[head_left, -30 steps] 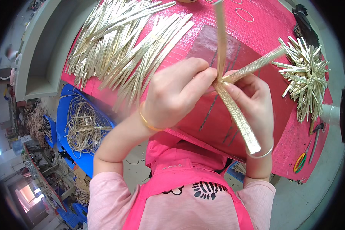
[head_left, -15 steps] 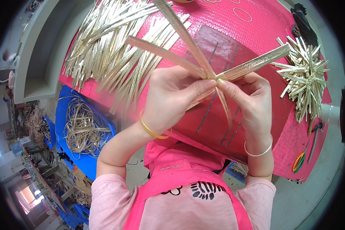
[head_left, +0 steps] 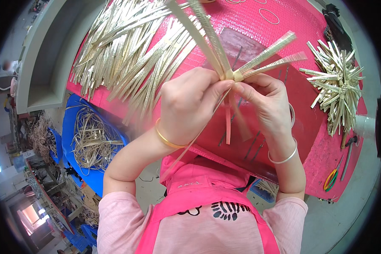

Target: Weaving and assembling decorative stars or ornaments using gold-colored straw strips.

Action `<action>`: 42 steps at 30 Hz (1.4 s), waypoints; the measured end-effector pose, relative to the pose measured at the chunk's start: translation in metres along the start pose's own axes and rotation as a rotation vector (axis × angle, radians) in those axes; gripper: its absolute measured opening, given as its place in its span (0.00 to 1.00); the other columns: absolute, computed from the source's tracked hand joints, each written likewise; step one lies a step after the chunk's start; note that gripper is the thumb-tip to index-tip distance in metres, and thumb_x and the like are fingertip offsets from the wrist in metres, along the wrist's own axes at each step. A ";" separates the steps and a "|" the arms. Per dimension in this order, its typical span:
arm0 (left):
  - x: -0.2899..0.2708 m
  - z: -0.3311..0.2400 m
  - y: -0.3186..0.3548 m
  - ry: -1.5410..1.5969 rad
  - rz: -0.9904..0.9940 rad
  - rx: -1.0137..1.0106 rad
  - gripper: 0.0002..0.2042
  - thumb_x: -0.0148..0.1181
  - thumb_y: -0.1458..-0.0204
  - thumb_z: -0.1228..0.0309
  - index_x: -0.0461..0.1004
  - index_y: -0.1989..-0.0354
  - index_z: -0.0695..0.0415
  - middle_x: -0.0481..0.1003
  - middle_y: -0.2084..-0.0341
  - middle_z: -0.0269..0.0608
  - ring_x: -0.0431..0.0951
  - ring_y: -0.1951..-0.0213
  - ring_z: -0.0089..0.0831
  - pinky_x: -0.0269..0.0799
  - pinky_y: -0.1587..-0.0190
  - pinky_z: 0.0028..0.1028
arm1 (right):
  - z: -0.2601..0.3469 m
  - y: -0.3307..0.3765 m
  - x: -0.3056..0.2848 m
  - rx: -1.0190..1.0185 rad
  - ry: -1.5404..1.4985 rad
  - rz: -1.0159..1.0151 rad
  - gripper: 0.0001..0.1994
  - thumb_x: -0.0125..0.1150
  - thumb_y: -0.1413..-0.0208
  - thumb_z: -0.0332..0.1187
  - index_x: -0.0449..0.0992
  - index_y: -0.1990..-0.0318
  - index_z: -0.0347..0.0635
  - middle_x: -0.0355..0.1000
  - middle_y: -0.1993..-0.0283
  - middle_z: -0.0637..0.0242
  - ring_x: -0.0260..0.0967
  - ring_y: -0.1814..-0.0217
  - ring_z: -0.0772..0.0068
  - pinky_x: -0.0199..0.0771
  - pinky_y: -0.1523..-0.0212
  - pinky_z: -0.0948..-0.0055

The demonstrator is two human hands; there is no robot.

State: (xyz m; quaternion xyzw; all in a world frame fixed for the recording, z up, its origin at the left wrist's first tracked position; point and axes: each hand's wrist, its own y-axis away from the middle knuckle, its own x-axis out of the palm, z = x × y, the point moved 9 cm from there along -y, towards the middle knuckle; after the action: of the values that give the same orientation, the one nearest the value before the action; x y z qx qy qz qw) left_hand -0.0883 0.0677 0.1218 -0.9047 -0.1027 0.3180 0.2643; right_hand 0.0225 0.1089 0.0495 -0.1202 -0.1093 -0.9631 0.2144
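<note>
Between my two hands is a bundle of flat gold strips [head_left: 216,42], crossed and folded into a small knot at the middle. Several strip ends fan out upward and to the right, while thinner ends hang below. My left hand [head_left: 188,103] is closed, its thumb and forefinger pinching the knot's left side. From the other side my right hand [head_left: 266,103] pinches the knot with thumb and fingertips. The fingers behind the strips are partly hidden, and some ends are blurred. Beneath lies a dark red mat [head_left: 279,135] with black lines.
Loose gold strips [head_left: 114,55] are piled at the far left of the pink table. Finished-looking gold knotted pieces [head_left: 338,89] form a heap at the right, near scissors [head_left: 331,180] with coloured handles. A blue bin [head_left: 67,139] of thin strips stands at the left.
The strips in my hands have been turned and regrouped: two now point up and two to the right. My left hand has rolled over, its back showing more. Thin ends hang differently below.
</note>
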 end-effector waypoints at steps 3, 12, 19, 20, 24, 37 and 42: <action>0.002 0.006 0.000 0.019 0.039 -0.115 0.07 0.57 0.61 0.74 0.67 0.83 0.62 0.65 0.89 0.44 0.67 0.86 0.35 0.60 0.84 0.29 | 0.018 -0.002 -0.002 -0.319 0.338 -0.021 0.09 0.58 0.61 0.24 0.72 0.68 0.34 0.69 0.71 0.65 0.66 0.74 0.75 0.66 0.72 0.79; 0.043 0.044 0.010 0.746 0.318 -0.826 0.10 0.53 0.55 0.69 0.68 0.80 0.65 0.66 0.91 0.34 0.63 0.92 0.18 0.55 0.90 0.17 | 0.049 0.024 0.007 -0.720 0.719 -0.324 0.05 0.57 0.59 0.24 0.68 0.73 0.36 0.66 0.78 0.62 0.65 0.79 0.73 0.64 0.80 0.78; 0.039 0.039 0.009 0.814 -0.023 -0.595 0.07 0.54 0.55 0.74 0.68 0.78 0.66 0.70 0.85 0.38 0.68 0.86 0.17 0.61 0.85 0.15 | 0.017 0.006 -0.013 -0.212 0.060 -0.163 0.05 0.54 0.54 0.25 0.67 0.72 0.32 0.69 0.74 0.64 0.66 0.75 0.80 0.64 0.76 0.85; 0.044 0.036 0.011 0.848 0.068 -0.658 0.06 0.54 0.56 0.74 0.69 0.75 0.67 0.71 0.83 0.39 0.68 0.85 0.18 0.62 0.84 0.15 | 0.009 0.004 -0.012 -0.107 -0.017 -0.068 0.05 0.54 0.54 0.24 0.66 0.72 0.32 0.69 0.74 0.62 0.67 0.75 0.79 0.65 0.75 0.85; 0.056 0.041 0.014 0.832 0.525 -0.733 0.09 0.53 0.56 0.76 0.70 0.68 0.68 0.72 0.79 0.41 0.70 0.82 0.20 0.64 0.82 0.16 | -0.008 0.007 -0.009 0.083 -0.164 0.055 0.04 0.53 0.55 0.24 0.65 0.72 0.33 0.69 0.75 0.60 0.67 0.76 0.77 0.67 0.77 0.84; 0.034 -0.011 0.003 -0.279 0.282 0.179 0.04 0.57 0.64 0.76 0.72 0.76 0.60 0.68 0.87 0.42 0.69 0.84 0.35 0.64 0.83 0.26 | 0.001 -0.003 -0.016 0.142 0.342 0.166 0.08 0.56 0.58 0.26 0.70 0.69 0.32 0.70 0.72 0.64 0.67 0.70 0.82 0.66 0.67 0.82; 0.032 0.014 0.002 0.042 0.303 -0.199 0.06 0.54 0.59 0.77 0.71 0.73 0.66 0.71 0.83 0.37 0.69 0.82 0.23 0.63 0.81 0.19 | -0.017 -0.002 -0.013 0.091 0.030 0.093 0.10 0.57 0.60 0.24 0.70 0.66 0.32 0.69 0.70 0.65 0.66 0.69 0.81 0.67 0.66 0.82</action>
State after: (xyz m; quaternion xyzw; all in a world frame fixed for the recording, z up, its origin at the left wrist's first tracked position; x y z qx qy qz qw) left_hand -0.0723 0.0836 0.0949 -0.9380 0.0092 0.3233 0.1245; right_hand 0.0303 0.1115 0.0297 -0.1007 -0.1440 -0.9480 0.2656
